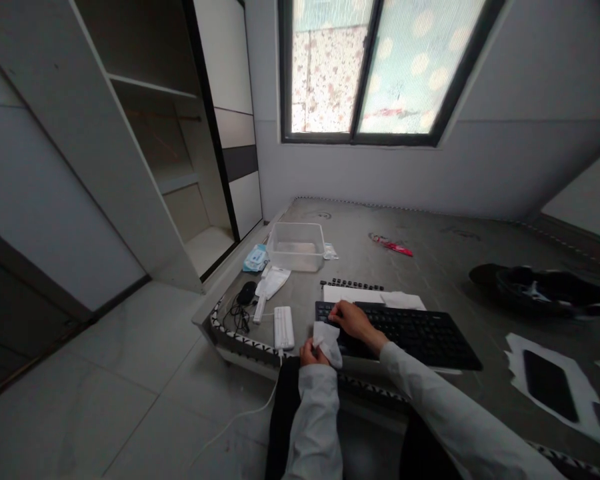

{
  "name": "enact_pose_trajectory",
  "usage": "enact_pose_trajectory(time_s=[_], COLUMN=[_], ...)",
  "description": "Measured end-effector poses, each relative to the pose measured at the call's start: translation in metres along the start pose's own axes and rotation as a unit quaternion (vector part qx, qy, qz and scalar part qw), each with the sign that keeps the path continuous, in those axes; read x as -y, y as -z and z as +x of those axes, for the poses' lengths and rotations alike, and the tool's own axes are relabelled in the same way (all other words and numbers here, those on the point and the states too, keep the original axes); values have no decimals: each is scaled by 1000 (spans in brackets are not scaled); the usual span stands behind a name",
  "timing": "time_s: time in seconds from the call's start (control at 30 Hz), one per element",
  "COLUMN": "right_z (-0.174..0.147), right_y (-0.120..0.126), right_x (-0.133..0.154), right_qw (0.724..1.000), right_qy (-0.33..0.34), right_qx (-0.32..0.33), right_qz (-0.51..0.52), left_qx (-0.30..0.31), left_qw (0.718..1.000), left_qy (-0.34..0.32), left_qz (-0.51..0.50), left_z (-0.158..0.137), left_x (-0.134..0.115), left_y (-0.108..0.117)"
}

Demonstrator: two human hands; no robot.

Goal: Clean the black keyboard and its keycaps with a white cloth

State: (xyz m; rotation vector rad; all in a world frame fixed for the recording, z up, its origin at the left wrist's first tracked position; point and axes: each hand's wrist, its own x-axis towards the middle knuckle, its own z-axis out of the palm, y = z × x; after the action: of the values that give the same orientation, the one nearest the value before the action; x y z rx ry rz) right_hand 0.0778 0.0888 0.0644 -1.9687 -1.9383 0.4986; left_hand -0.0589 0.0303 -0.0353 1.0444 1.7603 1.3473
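White tissue (329,341), one: gripped in my left hand (313,353), at near left corner of black keyboard (423,331). Keyboard, one: under my right hand (353,319), fingers curled; whether pinching anything, can't make out. Step in hand, I judge: tissue work at keyboard's left end; next move calls for firm tissue hold. Clear bin (297,261), one, far left. Mouse (247,293), one, left. Dark slab (550,385), one, near right.

The black keyboard (427,333) lies flat, crumpled white tissue (329,339) at its left.
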Motion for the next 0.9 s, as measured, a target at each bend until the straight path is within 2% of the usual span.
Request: enact_pose_trajectory(time_s=[0.37, 0.53, 0.63, 0.73, 0.9], right_z=[0, 4, 9, 17, 34], right_y=[1, -3, -2, 9, 39], right_x=[-8, -10, -18, -31, -53], right_qw=[998, 998, 991, 980, 988], right_qy=[65, 49, 32, -2, -18], right_qx=[-1, -9, -35, -96, -130], right_qz=[8, 40, 122, 173, 87], left_qx=[12, -27, -43, -43, -30], left_qw=[999, 997, 989, 987, 991], left_qy=[-14, 11, 24, 32, 22], left_qz=[30, -73, -136, -149, -131], left_z=[6, 5, 2, 1, 1], left_x=[16, 11, 9, 11, 15], left_y=[-3, -8, -11, -13, -13])
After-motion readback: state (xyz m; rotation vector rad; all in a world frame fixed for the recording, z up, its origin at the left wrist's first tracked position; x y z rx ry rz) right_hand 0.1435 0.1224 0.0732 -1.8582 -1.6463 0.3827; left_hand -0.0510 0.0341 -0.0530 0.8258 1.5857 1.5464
